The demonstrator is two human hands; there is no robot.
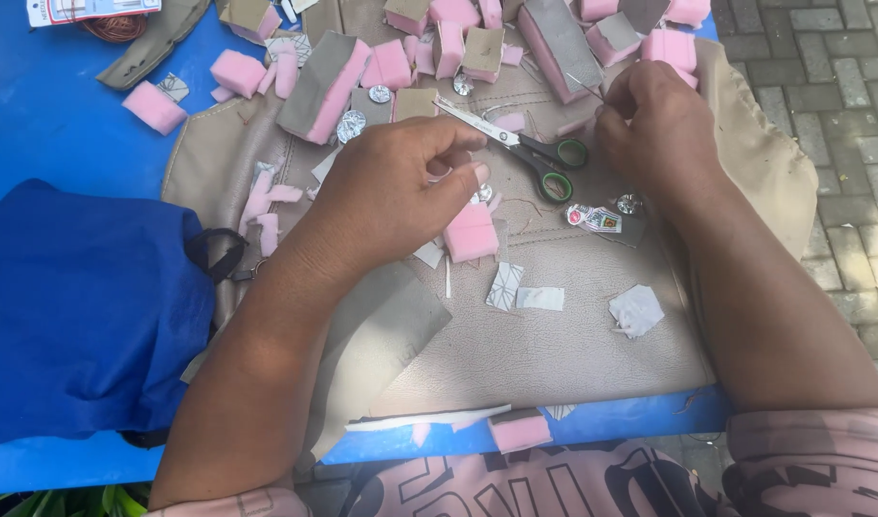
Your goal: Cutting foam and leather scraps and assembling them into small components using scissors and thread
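Observation:
My left hand (401, 187) rests knuckles-up on a beige leatherette sheet (554, 335), its fingers curled and pinching something small that I cannot make out. Just below it lies a pink foam block (471, 233). My right hand (654, 120) is closed around a thin needle (585, 86) whose tip points up-left toward the foam pieces. Green-handled scissors (520, 148) lie shut between the two hands, blades pointing up-left. Several small silver discs (351, 123) are scattered around the left hand.
Many pink foam blocks backed with grey-brown board (324, 84) crowd the far side of the blue table (46, 115). A blue cloth bag (80, 306) sits at the left. Paper scraps (636, 310) and a small wrapper (594, 218) lie on the sheet. Paving bricks (841, 115) show at the right.

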